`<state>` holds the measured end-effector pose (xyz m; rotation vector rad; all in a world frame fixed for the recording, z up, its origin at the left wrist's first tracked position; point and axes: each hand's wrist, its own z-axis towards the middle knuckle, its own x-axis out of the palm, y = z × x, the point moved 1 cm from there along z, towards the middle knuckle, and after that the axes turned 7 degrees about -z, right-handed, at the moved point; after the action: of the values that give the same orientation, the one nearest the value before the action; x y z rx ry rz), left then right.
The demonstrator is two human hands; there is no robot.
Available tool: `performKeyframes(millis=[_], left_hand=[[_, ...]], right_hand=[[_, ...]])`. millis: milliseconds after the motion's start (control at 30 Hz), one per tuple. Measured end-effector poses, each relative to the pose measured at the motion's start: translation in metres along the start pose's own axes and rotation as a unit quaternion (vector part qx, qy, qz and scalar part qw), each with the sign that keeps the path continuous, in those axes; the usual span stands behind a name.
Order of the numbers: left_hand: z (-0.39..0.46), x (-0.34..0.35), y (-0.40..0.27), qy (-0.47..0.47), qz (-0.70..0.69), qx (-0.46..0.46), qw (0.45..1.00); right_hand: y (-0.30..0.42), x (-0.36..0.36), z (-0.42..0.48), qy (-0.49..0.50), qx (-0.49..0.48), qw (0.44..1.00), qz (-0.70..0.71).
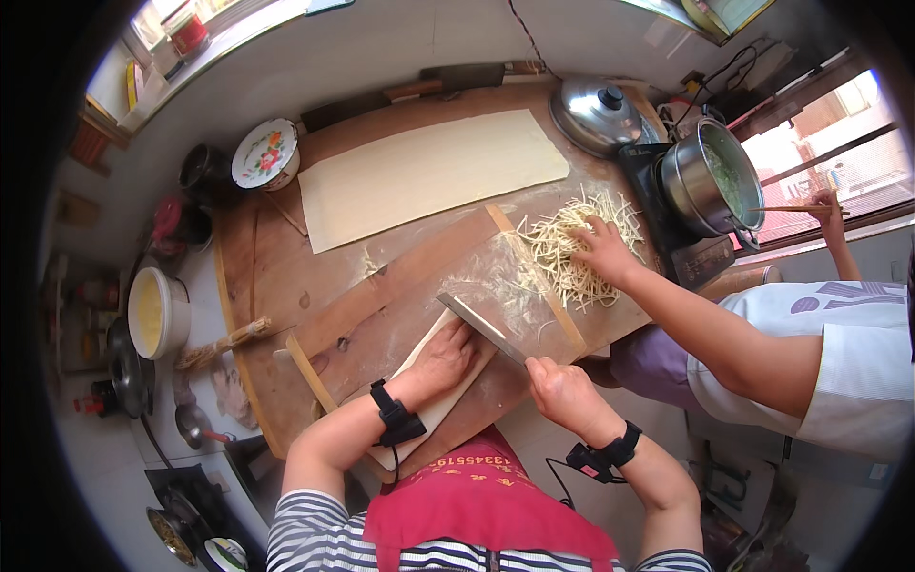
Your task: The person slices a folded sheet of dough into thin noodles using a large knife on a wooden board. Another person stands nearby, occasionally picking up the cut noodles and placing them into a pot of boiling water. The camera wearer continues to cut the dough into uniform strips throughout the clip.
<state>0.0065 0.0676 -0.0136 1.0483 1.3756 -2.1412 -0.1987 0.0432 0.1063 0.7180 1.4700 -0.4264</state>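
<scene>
A long folded strip of dough (429, 412) lies slantwise on a wooden cutting board (400, 300) with raised end strips. My left hand (447, 354) presses down on the strip, holding it, its fingertips close to the blade. In my right hand (572, 397) is the handle of a broad kitchen knife (482, 323); its blade crosses the far end of the dough beside my left fingers. White flour (486, 279) is scattered beyond the blade. Past the board's right end strip lies a loose heap of cut noodles (565, 264).
A co-worker's hand (604, 250) is in the noodles; their other hand (829, 214) holds chopsticks over a steel pot (679, 189) on a hot plate. A rolled dough sheet (436, 175) lies behind the board. Nearby are a steel lid (593, 118), floral enamel bowl (264, 154) and straw brush (225, 343).
</scene>
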Motion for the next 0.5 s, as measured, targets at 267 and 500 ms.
performKeyframes(millis=[267, 500], left_hand=[[0.002, -0.003, 0.0, -0.013, -0.019, 0.011, 1.0], [0.006, -0.004, -0.003, -0.047, -0.007, 0.024, 0.999]], right_hand=[[-0.001, -0.002, 0.0, 0.049, 0.002, 0.999, 0.02], [-0.013, -0.004, 0.015, 0.113, 0.007, 0.993, 0.035]])
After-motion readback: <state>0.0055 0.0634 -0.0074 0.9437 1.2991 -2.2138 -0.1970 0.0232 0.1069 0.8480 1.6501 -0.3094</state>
